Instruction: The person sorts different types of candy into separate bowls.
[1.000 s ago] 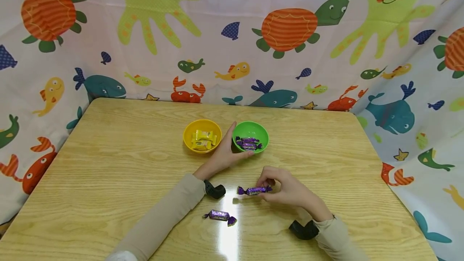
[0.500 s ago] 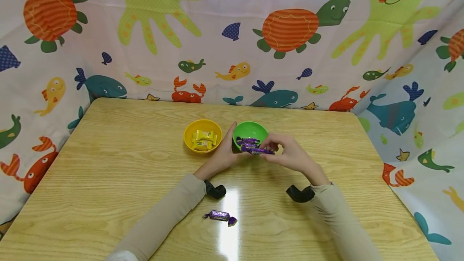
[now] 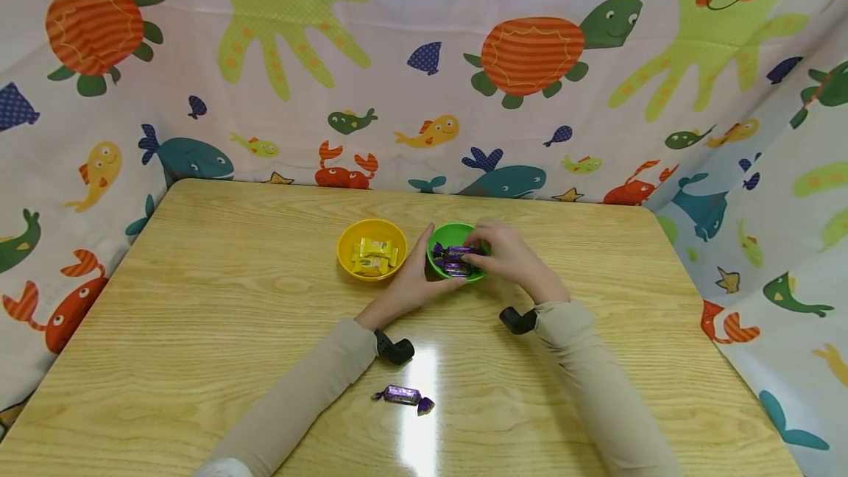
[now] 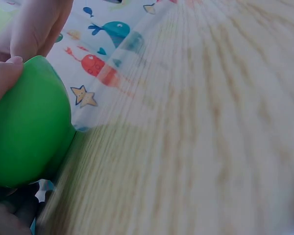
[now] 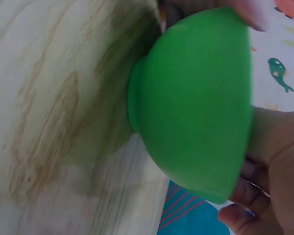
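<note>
A green bowl (image 3: 480, 275) stands toward the back of the table, with purple-wrapped candies (image 3: 453, 268) lying inside. My left hand (image 3: 409, 284) holds it from the left, thumb along the near side and fingers behind; in the left wrist view the thumb (image 4: 5, 78) rests near the rim. Inside the bowl's opening, my right hand (image 3: 509, 255) pinches another purple-wrapped candy (image 3: 457, 252) by its right end, just over the others. The right wrist view shows the green bowl (image 5: 196, 103) from outside, hiding the candies, with the right hand (image 5: 279, 171) at its rim.
Left of the left hand stands a yellow bowl (image 3: 345, 265) with several yellow-wrapped candies (image 3: 372, 256) in it. One purple-wrapped candy (image 3: 403, 394) lies on the wooden table (image 3: 252, 263) near the front. A sea-animal curtain (image 3: 397, 87) borders the back and sides.
My right hand has carried a purple candy from above the table, away from me, into the green bowl. The left hand has stayed at the bowl.
</note>
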### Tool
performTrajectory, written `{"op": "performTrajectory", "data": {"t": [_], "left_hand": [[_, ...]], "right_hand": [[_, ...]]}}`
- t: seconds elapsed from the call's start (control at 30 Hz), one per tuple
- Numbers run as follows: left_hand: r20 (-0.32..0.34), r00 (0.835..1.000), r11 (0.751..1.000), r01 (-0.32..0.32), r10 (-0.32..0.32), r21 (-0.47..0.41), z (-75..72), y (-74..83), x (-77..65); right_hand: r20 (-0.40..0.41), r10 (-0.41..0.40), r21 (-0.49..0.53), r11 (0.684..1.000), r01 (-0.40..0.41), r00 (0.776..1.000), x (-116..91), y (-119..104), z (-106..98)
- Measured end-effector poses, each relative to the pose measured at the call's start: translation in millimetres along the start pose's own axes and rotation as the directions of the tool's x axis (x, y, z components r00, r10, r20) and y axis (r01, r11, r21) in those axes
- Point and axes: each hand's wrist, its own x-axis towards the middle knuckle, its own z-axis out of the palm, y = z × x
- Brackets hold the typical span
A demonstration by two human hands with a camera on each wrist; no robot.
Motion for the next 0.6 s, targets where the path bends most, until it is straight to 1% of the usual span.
{"op": "performTrajectory", "data": {"t": [0.23, 0.33, 0.6], "left_hand": [[0.008, 1.0, 1.0, -0.008, 0.008, -0.02, 0.8, -0.9, 0.0], [0.009, 1.0, 1.0, -0.007, 0.007, -0.023, 0.9, -0.9, -0.1], [0.006, 1.0, 1.0, -0.004, 0.004, -0.014, 0.8, -0.3, -0.5]], "right_hand": [[0.029, -0.025, -0.079, 0.996, 0.027, 0.999, 5.5, -1.6, 7.3], [0.031, -0.029, -0.091, 0.995, 0.032, 0.999, 5.4, -2.4, 8.2], [0.046, 0.005, -0.084, 0.996, -0.001, 0.999, 6.2, -2.8, 7.8]]}}
